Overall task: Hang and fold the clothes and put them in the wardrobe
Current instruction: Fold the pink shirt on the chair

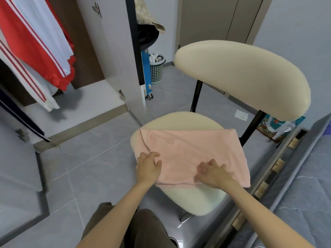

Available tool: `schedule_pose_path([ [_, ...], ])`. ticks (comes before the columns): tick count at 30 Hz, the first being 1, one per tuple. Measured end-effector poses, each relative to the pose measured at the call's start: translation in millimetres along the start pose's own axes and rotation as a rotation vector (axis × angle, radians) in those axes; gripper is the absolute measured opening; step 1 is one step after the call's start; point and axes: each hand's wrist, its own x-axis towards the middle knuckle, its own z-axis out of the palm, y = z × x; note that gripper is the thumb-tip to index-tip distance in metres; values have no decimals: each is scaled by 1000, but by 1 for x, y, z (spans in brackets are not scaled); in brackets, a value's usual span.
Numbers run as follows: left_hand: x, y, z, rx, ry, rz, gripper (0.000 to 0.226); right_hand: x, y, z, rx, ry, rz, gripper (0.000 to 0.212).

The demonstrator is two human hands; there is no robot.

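Observation:
A pink garment lies folded flat on the seat of a cream chair. My left hand rests on its near left corner, fingers curled into the cloth. On the garment's near edge my right hand pinches the fabric with bent fingers. The open wardrobe stands at the left, with a red and white striped garment hanging inside.
The chair's cream backrest rises behind the seat. A wardrobe door stands open between wardrobe and chair. A green laundry basket sits at the back. A bed frame and mattress run along the right. Grey tiled floor lies at the left.

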Motion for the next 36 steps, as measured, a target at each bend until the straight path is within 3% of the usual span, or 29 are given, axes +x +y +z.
schedule_pose_path([
  [4, 14, 11, -3, -101, 131, -71, 37, 6, -24, 0, 74, 270, -105, 35],
  [12, 84, 6, -14, -218, 141, -148, 64, 45, -84, -9, 46, 345, -341, 62],
  [18, 120, -1, -5, 102, 225, -15, 47, 82, -103, 0, 52, 114, -233, 62],
  [22, 136, -13, -8, 295, 301, 55, 32, 95, -107, 2, 17, 58, -167, 59],
  [25, 144, -21, -15, 388, 241, 124, 29, 96, -107, 2, -14, 36, -158, 60],
  [27, 146, -22, -20, 257, 241, 127, 27, 96, -107, 2, -23, 28, -161, 60],
  [29, 146, -19, -26, -51, 270, 46, 25, 95, -107, 2, -20, 25, -162, 59],
  [34, 151, -12, -35, -756, 153, -328, 34, 93, -108, -2, -1, 11, -140, 59],
  [36, 153, -11, -34, -1031, 115, -520, 27, 91, -108, -3, 12, 12, -132, 59],
])
